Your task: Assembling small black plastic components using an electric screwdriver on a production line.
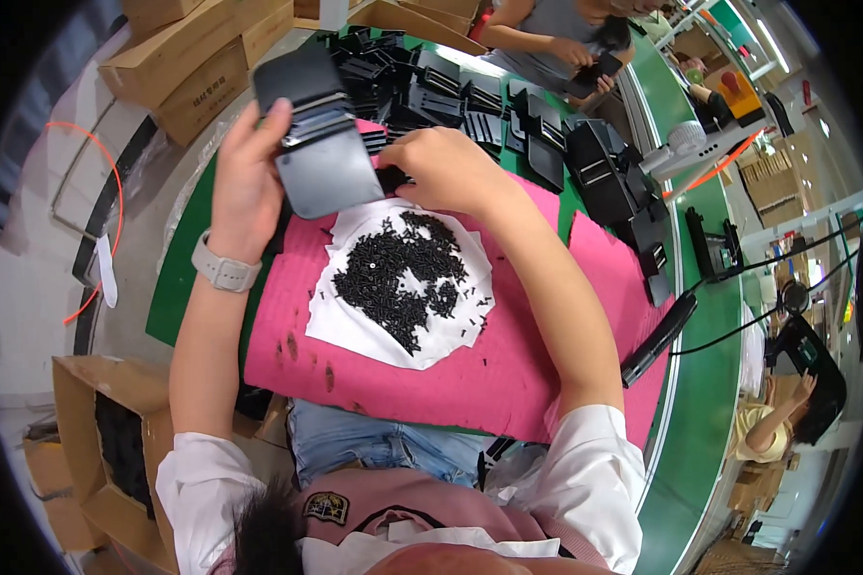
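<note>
A black plastic part with two flat rounded plates and a ribbed hinge-like middle is held up in my left hand, the thumb lying on its face. Close by its right edge is my right hand, fingers curled down; they close around something dark whose kind is hidden. Below both hands a heap of small black screws lies on a white cloth or sheet. A few screws have strayed onto the pink mat beneath it.
Many similar black parts are piled at the far side of the green table. A black electric screwdriver-like tool with a cord lies at the right. Cardboard boxes stand far left; another person works opposite.
</note>
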{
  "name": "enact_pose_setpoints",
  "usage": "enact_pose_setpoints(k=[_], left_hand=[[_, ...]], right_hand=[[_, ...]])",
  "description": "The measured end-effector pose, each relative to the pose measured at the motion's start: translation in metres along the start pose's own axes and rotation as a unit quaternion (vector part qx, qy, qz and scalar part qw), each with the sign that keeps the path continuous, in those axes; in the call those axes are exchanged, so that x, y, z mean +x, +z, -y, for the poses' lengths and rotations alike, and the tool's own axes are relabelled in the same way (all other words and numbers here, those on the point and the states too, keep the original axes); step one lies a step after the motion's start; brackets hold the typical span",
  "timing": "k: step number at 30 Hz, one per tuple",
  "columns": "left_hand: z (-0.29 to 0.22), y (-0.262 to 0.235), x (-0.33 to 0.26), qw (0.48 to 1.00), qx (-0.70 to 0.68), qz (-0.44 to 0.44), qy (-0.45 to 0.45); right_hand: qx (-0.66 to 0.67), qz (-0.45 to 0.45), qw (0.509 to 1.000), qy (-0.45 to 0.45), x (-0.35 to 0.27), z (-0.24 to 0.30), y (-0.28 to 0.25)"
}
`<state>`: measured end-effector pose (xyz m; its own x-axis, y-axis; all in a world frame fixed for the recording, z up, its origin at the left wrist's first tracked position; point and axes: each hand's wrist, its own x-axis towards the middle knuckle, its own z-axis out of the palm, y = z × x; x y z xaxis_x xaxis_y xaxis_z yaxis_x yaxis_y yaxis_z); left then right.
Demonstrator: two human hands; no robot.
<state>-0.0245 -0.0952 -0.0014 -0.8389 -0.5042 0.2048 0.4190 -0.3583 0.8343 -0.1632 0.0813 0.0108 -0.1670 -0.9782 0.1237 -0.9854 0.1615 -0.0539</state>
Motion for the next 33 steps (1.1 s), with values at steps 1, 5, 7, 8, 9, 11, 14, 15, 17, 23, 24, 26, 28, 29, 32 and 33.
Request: enact_pose_setpoints(k=[1,5,7,8,9,11,14,15,17,23,24,26,28,29,32,33], left_hand=[[-0.001,0.011,-0.003,1.0,-0.018,0.02,-0.009],[0.005,0.032,-0.015,0.997,-0.032,0.059,-0.045],[0.012,0.037,-0.019,0.993,0.004,0.101,-0.064],[0.013,0.035,-0.022,0.99,0.03,0.122,-0.071],[0.015,0.036,-0.025,0.99,0.031,0.12,-0.073],[0.022,0.041,-0.03,0.986,0.049,0.138,-0.078],[0.029,0.049,-0.037,0.984,0.045,0.152,-0.086],[0.031,0.051,-0.039,0.985,0.039,0.151,-0.077],[0.034,0.05,-0.039,0.984,0.05,0.158,-0.072],[0.038,0.049,-0.043,0.981,0.059,0.167,-0.086],[0.037,0.051,-0.044,0.98,0.054,0.173,-0.083],[0.036,0.054,-0.043,0.978,0.061,0.177,-0.088],[0.04,0.056,-0.045,0.977,0.079,0.172,-0.095],[0.041,0.053,-0.045,0.976,0.076,0.178,-0.102],[0.038,0.06,-0.049,0.949,0.173,0.236,-0.114],[0.041,0.063,-0.048,0.948,0.17,0.243,-0.118]], right_hand=[[-0.004,0.003,1.0,0.001,-0.006,-0.006,0.002],[0.299,-0.264,0.898,0.183,-0.035,-0.018,0.005],[0.486,-0.286,0.809,0.168,-0.053,-0.012,-0.014],[0.537,-0.28,0.778,0.165,-0.059,-0.001,-0.023],[0.539,-0.278,0.778,0.167,-0.064,0.009,-0.03],[0.55,-0.208,0.794,0.153,-0.074,0.024,-0.035],[0.485,-0.216,0.836,0.136,-0.073,0.035,-0.024],[0.456,-0.236,0.848,0.131,-0.072,0.033,-0.015],[0.452,-0.255,0.843,0.138,-0.071,0.035,-0.007],[0.379,-0.289,0.868,0.139,-0.072,0.038,0.004],[0.33,-0.283,0.889,0.142,-0.073,0.037,0.006],[0.411,-0.273,0.852,0.177,-0.071,0.043,0.003],[0.479,-0.217,0.825,0.208,-0.075,0.04,-0.004],[0.477,-0.219,0.823,0.218,-0.08,0.039,-0.01],[0.582,-0.181,0.739,0.288,-0.103,0.039,-0.036],[0.592,-0.183,0.719,0.315,-0.117,0.035,-0.038]])
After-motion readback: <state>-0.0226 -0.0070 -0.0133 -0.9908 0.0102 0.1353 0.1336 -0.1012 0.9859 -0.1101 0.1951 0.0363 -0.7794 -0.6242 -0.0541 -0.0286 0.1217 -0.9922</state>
